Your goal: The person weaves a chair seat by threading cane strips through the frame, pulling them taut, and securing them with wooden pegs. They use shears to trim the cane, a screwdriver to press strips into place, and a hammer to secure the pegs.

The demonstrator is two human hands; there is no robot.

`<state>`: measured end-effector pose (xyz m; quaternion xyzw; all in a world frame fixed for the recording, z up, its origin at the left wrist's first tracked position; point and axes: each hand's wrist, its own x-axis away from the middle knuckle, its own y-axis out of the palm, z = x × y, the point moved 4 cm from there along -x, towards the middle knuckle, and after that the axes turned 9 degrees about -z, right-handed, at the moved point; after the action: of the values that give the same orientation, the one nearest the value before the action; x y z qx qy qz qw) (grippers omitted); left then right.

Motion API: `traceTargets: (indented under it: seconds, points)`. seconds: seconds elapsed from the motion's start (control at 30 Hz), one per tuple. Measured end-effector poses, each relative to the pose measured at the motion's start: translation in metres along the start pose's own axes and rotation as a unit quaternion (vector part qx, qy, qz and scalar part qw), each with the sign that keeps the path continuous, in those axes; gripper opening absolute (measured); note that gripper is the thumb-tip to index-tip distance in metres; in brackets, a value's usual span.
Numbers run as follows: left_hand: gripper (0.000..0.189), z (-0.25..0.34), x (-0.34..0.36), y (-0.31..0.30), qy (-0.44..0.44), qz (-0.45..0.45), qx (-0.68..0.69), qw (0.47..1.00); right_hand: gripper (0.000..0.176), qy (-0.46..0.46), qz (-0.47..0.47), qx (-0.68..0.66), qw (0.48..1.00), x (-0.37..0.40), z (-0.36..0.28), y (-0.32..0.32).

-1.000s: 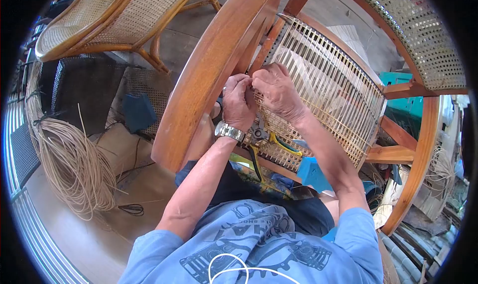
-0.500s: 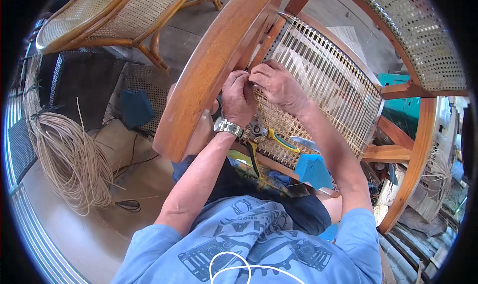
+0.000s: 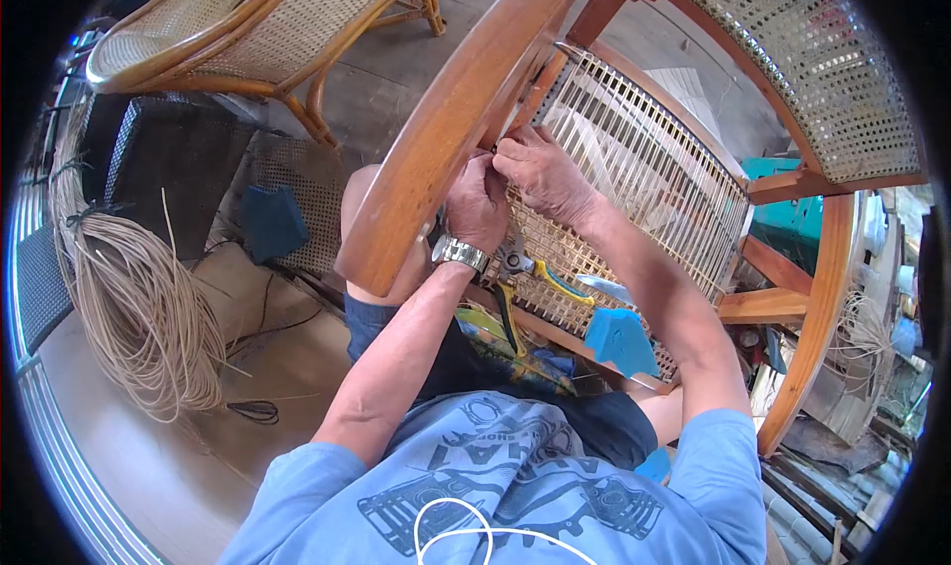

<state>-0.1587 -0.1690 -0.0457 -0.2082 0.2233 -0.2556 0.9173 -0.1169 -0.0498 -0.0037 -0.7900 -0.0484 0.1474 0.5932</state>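
Note:
My left hand [image 3: 477, 206], with a metal-banded watch [image 3: 459, 253] on its wrist, is closed at the side rail of a wooden chair, just beside the curved armrest [image 3: 436, 119]. Against its fingertips pinches my right hand [image 3: 547, 177], over the edge of the half-woven cane seat [image 3: 634, 159]. Whatever lies between the fingers is too small or hidden to make out. Pliers [image 3: 517, 263] with yellow and black handles rest on the woven part below my hands. A blue block [image 3: 618, 339] sits at the seat's near edge, by a blade-like piece [image 3: 606, 288].
A large coil of cane strands [image 3: 149, 308] hangs at the left. Behind it stands a rattan chair [image 3: 287, 45]. Another blue block [image 3: 272, 220] lies near dark mesh [image 3: 168, 159]. A green box [image 3: 788, 208] is beyond the seat, and the chair's woven back [image 3: 802, 70] rises at upper right.
The wooden chair's armrest end has shifted right and slightly up in view, showing more of my knee. Both hands stay together at the seat edge, fingers still pinched.

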Motion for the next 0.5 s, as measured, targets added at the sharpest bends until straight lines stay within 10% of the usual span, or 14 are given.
traceTargets:
  seconds: [0.5]
  points:
    - [0.019,-0.013,0.010,0.012,-0.061,0.004,-0.034,0.998,0.010,0.043,0.067,0.075,0.994,0.004,-0.004,0.000]
